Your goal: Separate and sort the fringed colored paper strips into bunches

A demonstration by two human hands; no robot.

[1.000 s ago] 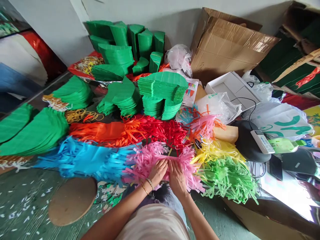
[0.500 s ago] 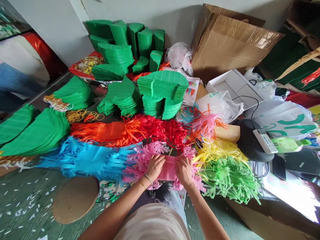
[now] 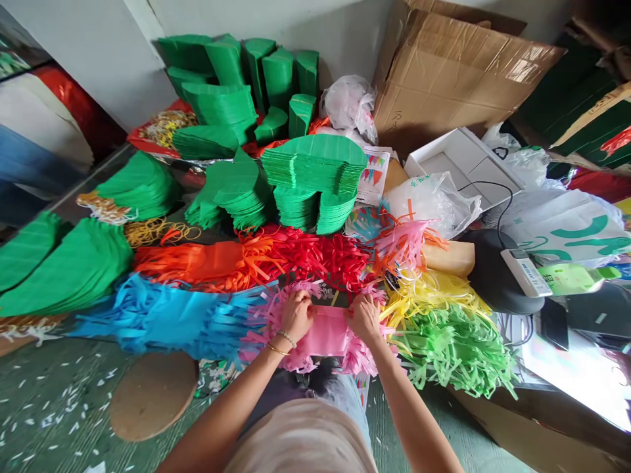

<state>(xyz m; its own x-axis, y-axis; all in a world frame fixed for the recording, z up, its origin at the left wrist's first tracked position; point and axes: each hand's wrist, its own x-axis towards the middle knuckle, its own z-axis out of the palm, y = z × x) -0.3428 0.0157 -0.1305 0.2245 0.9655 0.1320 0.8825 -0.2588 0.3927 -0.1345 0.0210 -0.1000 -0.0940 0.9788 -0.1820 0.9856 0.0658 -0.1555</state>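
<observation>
Pink fringed tissue paper (image 3: 323, 332) lies at the table's near edge, its plain middle band smooth and its cut strips spreading to both sides. My left hand (image 3: 297, 314), with bracelets at the wrist, has its fingers curled on the band's far left corner. At the far right corner, my right hand (image 3: 363, 317) grips the paper the same way. Both thumbs point inward along the far edge. Blue fringed paper (image 3: 172, 315) is to the left, and yellow fringed paper (image 3: 438, 299) and light green fringed paper (image 3: 458, 351) are to the right.
Orange fringed paper (image 3: 192, 263) and red fringed paper (image 3: 320, 253) lie behind. Farther back stand stacks of green paper (image 3: 315, 161), a cardboard box (image 3: 458, 85) and a white box (image 3: 461, 157). A round stool (image 3: 154, 397) stands at the left. Someone's jeans (image 3: 34, 161) show at far left.
My left hand has shifted slightly left along the pink paper's far edge, baring more of the band. My right hand stays at its corner. The whole view has tilted a little.
</observation>
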